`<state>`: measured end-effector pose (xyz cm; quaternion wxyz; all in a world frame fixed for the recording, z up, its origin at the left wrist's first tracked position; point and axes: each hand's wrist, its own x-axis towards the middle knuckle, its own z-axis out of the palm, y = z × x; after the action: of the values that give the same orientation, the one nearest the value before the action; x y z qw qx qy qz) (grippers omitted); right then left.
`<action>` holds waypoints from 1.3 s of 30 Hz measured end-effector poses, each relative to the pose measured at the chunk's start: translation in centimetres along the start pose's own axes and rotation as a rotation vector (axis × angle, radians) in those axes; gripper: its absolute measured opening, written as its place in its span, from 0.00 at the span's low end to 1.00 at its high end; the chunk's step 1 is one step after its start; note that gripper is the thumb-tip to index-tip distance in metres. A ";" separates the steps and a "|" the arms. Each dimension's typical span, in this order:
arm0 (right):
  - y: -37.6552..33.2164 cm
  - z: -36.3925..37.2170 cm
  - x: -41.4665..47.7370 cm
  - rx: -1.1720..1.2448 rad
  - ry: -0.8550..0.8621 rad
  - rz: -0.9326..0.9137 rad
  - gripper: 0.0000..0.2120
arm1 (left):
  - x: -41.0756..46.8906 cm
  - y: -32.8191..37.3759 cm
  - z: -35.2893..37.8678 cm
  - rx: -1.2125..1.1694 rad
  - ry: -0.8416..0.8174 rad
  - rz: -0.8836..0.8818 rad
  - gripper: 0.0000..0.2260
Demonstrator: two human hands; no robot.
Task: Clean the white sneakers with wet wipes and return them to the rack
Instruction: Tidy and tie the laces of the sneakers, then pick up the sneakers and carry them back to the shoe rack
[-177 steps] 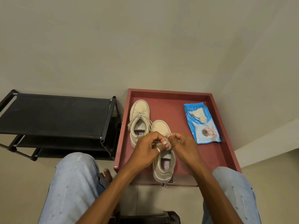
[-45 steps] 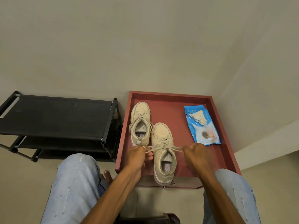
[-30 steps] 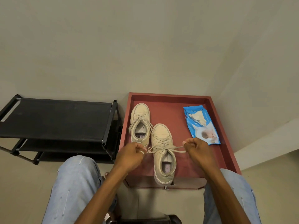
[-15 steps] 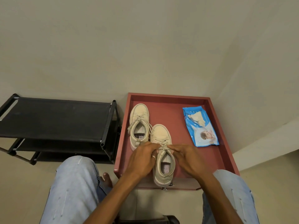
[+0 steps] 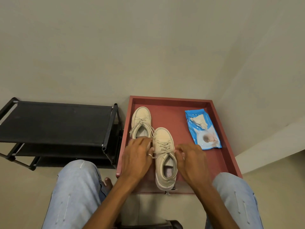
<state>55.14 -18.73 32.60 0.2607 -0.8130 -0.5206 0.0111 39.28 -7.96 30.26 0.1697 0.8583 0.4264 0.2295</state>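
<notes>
Two off-white sneakers stand in a red tray (image 5: 219,146). The near sneaker (image 5: 164,164) lies in the tray's middle with its heel over the front edge. The far sneaker (image 5: 141,122) sits behind it to the left. My left hand (image 5: 137,158) is at the near sneaker's left side and my right hand (image 5: 189,158) at its right side. Each pinches a lace end at the top eyelets. A blue wet-wipe pack (image 5: 202,129) lies at the tray's right with a crumpled wipe on top.
A black two-tier shoe rack (image 5: 54,123) stands just left of the tray, its top shelf bare. My knees in light jeans frame the tray's front. A beige wall rises behind, and a pale ledge runs at the right.
My hands pulled the laces out wide to both sides, came together over the tongue, and now sit apart at the near sneaker's sides, still holding the laces.
</notes>
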 end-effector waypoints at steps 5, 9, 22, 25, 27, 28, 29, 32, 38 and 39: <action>-2.6 -0.6 -3.1 -0.237 -0.286 -0.075 0.20 | 0.5 -1.8 0.4 0.183 -0.105 -0.103 0.23; -3.3 0.7 -4.4 -0.215 -0.564 -0.048 0.15 | 0.7 -2.0 1.1 0.137 -0.116 -0.092 0.15; -2.1 4.7 -1.7 -0.165 -0.403 -0.053 0.10 | -3.1 -0.1 -0.4 0.062 -0.171 -0.139 0.12; -2.0 4.8 -1.7 -0.154 -0.386 -0.067 0.10 | -4.2 0.2 -0.4 0.034 -0.177 -0.112 0.11; -1.9 4.9 -1.8 -0.146 -0.374 -0.075 0.10 | -4.4 0.2 -0.4 0.027 -0.174 -0.115 0.12; -1.9 4.9 -1.9 -0.141 -0.371 -0.076 0.09 | -4.3 0.1 -0.4 0.024 -0.179 -0.116 0.12; -1.8 5.0 -1.9 -0.138 -0.369 -0.075 0.09 | -4.3 0.0 -0.4 0.019 -0.184 -0.113 0.13; -1.5 5.1 -1.9 -0.117 -0.380 -0.078 0.10 | -4.3 -0.1 -0.1 0.016 -0.210 -0.082 0.18; -1.0 5.6 -1.9 -0.139 -0.407 -0.093 0.15 | -3.7 -0.4 0.9 0.033 -0.228 -0.097 0.14; -1.0 5.6 -1.8 -0.131 -0.406 -0.089 0.14 | -3.7 -0.4 0.9 0.034 -0.238 -0.102 0.12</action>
<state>51.89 -17.68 27.74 0.0972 -0.7856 -0.5973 0.1294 37.50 -10.78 28.39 0.2159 0.8595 0.4501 0.1098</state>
